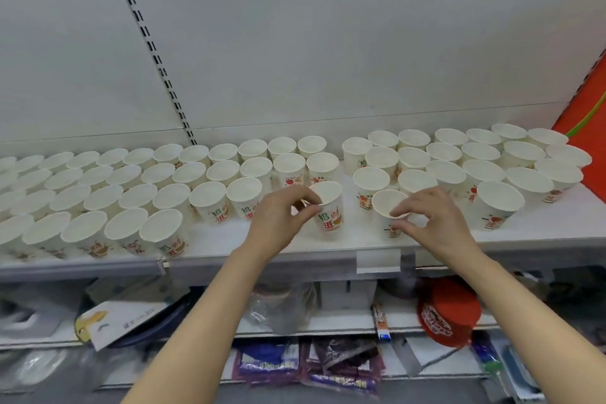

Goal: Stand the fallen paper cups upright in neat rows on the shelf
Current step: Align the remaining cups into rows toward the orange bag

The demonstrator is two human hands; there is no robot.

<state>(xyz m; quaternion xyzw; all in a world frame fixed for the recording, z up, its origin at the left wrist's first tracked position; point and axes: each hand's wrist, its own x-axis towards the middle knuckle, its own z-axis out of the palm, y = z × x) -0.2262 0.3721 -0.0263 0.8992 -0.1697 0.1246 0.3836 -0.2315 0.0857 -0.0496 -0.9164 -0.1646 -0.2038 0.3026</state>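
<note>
Several white paper cups with red and green print stand upright in rows across the white shelf (229, 241). My left hand (278, 223) pinches the rim of one upright cup (329, 207) near the shelf's middle front. My right hand (433, 223) pinches the rim of another cup (387, 203) just to the right, which leans slightly toward me. A gap of bare shelf runs between the left block of cups (131, 187) and the right block (475, 167).
A white back panel with a slotted upright (154, 52) rises behind the cups. An orange-red panel (590, 108) stands at the far right. Below the shelf edge lie a red cap (449, 315), packets and boxes on lower shelves.
</note>
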